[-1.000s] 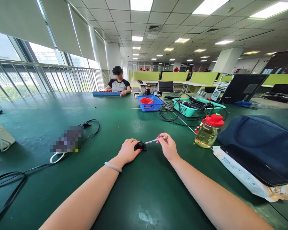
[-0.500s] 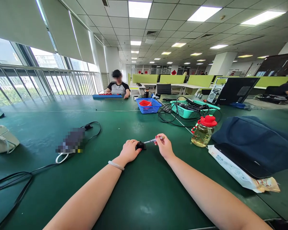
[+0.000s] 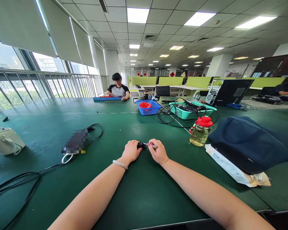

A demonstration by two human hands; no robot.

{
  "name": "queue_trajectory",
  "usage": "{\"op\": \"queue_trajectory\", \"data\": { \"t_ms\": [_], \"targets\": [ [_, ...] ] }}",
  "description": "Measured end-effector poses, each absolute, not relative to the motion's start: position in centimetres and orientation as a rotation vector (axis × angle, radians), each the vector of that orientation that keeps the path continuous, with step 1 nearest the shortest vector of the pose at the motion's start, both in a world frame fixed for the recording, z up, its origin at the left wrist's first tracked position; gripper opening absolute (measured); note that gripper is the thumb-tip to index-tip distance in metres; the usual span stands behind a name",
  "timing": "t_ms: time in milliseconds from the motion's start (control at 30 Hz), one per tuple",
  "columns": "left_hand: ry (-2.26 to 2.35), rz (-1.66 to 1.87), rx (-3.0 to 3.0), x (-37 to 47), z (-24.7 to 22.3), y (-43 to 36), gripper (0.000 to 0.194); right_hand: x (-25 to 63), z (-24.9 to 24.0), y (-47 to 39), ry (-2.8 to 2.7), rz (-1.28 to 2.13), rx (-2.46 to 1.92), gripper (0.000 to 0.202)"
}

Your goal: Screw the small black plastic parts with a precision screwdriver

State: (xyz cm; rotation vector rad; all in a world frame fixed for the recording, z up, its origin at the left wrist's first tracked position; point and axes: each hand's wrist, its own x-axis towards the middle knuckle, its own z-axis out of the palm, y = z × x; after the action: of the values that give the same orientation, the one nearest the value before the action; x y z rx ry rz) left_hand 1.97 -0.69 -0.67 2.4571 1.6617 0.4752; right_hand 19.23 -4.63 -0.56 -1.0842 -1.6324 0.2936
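My left hand (image 3: 132,150) rests on the green table with its fingers closed round a small black part (image 3: 141,145), which it holds down. The fingers cover much of this part, so its kind cannot be made out. To the right, my right hand (image 3: 159,151) pinches a slim screwdriver (image 3: 155,146) with a clear handle. The thin metal shaft points left and its tip meets the black part or lies very close to it. A pale bangle (image 3: 120,164) circles my left wrist.
Right of my hands stand a red-lidded bottle (image 3: 200,131), a navy bag (image 3: 249,140) and a black phone (image 3: 237,158). Beyond are a blue basket (image 3: 148,111) and a teal basket (image 3: 182,113) with cables. A cable (image 3: 36,174) runs at left. Another person (image 3: 118,89) sits opposite.
My right hand has moved left and slightly down, closer to my left hand, bringing the screwdriver against or near the black part. The camera view has shifted slightly.
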Motion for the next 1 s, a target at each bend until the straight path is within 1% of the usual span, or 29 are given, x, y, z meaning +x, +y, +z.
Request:
{"op": "queue_trajectory", "data": {
  "t_ms": [133, 167, 333, 767, 1000],
  "targets": [
    [1.64, 0.497, 2.444, 1.9, -0.7, -0.9, 0.034, 19.6, -0.8, -3.5, -1.24, 0.713, -1.023, 0.03],
    [1.638, 0.498, 2.444, 1.9, -0.6, -0.9, 0.034, 19.7, -0.9, -3.1, -1.178, 0.765, -1.008, 0.033],
    [1.614, 0.477, 2.464, 1.9, -0.4, -1.2, 0.035, 20.2, -1.5, -1.3, -1.022, 0.875, -0.986, 0.041],
    [1.562, 0.533, 2.397, 1.8, -0.8, -0.6, 0.034, 20.9, -1.7, 0.1, -0.865, 1.014, -0.975, 0.04],
    [1.503, 0.567, 2.413, 1.3, -1.0, -0.3, 0.033, 21.2, -1.7, -0.1, -0.887, 1.072, -0.966, 0.04]
  ]
}}
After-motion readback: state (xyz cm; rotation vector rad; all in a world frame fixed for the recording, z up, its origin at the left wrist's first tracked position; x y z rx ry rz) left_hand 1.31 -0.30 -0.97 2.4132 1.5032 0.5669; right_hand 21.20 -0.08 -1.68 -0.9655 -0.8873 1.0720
